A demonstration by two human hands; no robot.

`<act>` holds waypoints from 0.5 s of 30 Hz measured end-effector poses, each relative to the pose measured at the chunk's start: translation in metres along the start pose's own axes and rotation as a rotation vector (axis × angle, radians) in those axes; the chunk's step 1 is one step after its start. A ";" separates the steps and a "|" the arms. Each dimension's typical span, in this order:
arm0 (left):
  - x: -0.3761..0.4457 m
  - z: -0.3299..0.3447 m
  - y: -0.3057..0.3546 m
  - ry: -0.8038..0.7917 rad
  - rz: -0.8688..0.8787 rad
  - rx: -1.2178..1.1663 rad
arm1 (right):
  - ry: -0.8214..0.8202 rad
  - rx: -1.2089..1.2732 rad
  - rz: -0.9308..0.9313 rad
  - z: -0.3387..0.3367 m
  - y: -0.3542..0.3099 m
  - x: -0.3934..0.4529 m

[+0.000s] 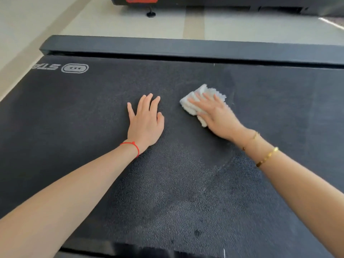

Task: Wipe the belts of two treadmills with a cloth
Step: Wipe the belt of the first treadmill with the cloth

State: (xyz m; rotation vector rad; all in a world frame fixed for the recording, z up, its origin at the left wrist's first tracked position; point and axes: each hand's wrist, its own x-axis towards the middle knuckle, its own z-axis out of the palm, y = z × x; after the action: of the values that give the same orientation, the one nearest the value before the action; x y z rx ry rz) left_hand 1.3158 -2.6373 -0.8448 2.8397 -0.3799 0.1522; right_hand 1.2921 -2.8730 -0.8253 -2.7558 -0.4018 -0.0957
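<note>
The belt (111, 164) of the treadmill fills the view beneath us, dark and pebbled, with pale dusty streaks nearest us and a darker swept patch around our hands. We judge we are mid-wipe on this first belt. Our left hand (146, 120) lies flat on the belt with fingers straight and slightly spread, holding nothing, seemingly bracing us. Just beside it our right hand (216, 116) presses the white cloth (197, 101) onto the belt, fingers extended over it rather than curled around. Next we would sweep the cloth over the streaked area near us and out toward the logo (74, 68). Beyond lie the side rail (186, 46), pale floor, then a second treadmill (204, 0), unwiped as far as we can judge. No containers are visible.
</note>
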 end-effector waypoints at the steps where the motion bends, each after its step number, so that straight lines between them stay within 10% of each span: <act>1: 0.000 0.000 0.000 0.002 0.002 -0.002 | 0.007 0.026 -0.043 0.002 -0.016 -0.019; 6: 0.000 0.002 -0.001 0.009 0.013 -0.043 | -0.050 0.019 -0.247 0.014 -0.065 -0.097; 12: -0.002 0.002 -0.003 0.017 0.034 -0.051 | 0.044 -0.043 0.148 -0.001 -0.052 -0.072; 15: -0.005 0.003 -0.003 0.021 0.059 -0.045 | 0.075 -0.101 0.041 0.011 -0.084 -0.094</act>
State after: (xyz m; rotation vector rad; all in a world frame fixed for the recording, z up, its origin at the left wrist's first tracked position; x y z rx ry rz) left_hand 1.3119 -2.6341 -0.8496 2.7820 -0.4566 0.1832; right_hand 1.1778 -2.8189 -0.8183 -2.8473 -0.3280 -0.2140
